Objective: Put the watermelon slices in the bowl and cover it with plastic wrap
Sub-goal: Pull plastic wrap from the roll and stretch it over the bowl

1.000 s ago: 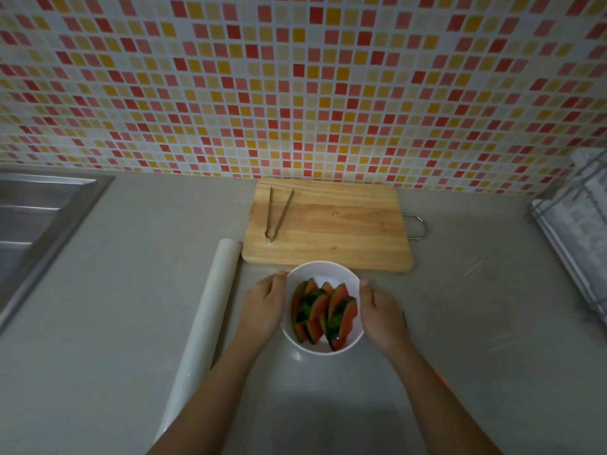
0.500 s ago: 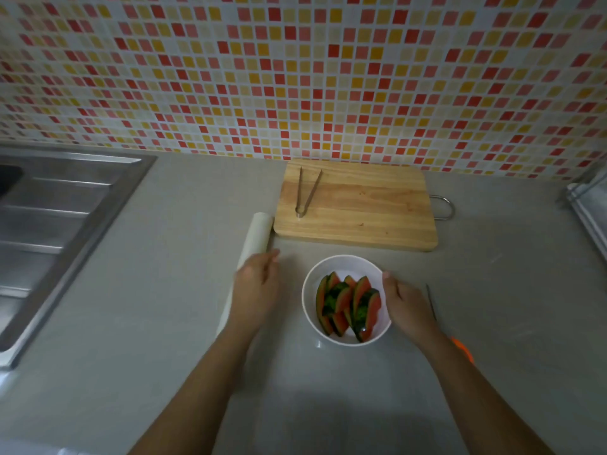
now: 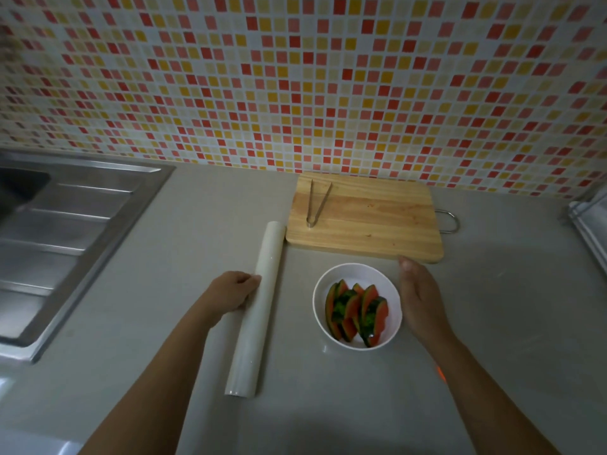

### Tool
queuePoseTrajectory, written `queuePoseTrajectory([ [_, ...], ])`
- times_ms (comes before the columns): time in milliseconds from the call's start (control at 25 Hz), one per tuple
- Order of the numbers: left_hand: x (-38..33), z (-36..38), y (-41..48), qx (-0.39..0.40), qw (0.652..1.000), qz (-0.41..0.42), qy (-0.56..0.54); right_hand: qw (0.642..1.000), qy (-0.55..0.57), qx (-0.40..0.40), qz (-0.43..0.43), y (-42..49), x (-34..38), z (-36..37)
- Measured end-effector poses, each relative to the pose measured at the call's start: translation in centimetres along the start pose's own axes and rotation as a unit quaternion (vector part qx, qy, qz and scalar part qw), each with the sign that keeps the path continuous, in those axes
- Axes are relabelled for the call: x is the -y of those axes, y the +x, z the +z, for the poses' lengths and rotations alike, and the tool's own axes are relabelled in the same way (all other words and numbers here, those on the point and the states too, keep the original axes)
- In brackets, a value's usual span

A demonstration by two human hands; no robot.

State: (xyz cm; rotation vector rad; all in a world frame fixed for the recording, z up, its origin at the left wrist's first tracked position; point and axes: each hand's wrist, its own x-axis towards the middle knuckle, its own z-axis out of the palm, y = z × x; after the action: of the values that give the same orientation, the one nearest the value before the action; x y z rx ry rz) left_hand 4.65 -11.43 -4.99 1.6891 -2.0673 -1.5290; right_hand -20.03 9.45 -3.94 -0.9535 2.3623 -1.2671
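A white bowl stands on the grey counter and holds several watermelon slices, red flesh with dark green rind, set on edge. A long white roll of plastic wrap lies on the counter to the bowl's left, pointing away from me. My left hand is at the roll's left side, fingers curled against it but not over it. My right hand lies flat, fingers stretched, against the bowl's right rim.
A wooden cutting board with metal tongs on it lies just behind the bowl. A steel sink fills the left. A rack stands at the right edge. Something orange shows under my right forearm.
My left hand left the bowl's left rim and moved left to the plastic wrap roll. My right hand stayed beside the bowl. The camera view shifted left.
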Motion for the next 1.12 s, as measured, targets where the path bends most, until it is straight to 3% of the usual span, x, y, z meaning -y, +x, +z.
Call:
queuePoseTrajectory([
  [200,-0.6,1.0,0.0,-0.005,1.000,0.008,-0.021,0.999,0.010,0.006,-0.045,-0.2,2.3,0.6],
  [400,-1.6,0.1,-1.0,0.032,0.988,0.021,-0.148,0.997,0.040,0.025,-0.061,-0.2,4.8,1.1],
  [600,-7.8,-1.6,-3.3,0.043,0.957,0.168,-0.231,0.990,0.114,0.054,-0.068,1.4,8.8,0.7],
  [720,-13.4,-1.4,-4.9,0.040,0.937,0.240,-0.252,0.976,0.203,0.033,-0.067,3.3,12.7,-0.4],
  [880,-16.6,1.0,-7.0,0.018,0.923,0.308,-0.231,0.956,0.289,0.004,-0.057,5.0,16.3,-2.6],
  [1120,-16.6,4.0,-8.3,-0.021,0.920,0.348,-0.176,0.952,0.296,-0.058,-0.042,4.9,15.6,-4.1],
])
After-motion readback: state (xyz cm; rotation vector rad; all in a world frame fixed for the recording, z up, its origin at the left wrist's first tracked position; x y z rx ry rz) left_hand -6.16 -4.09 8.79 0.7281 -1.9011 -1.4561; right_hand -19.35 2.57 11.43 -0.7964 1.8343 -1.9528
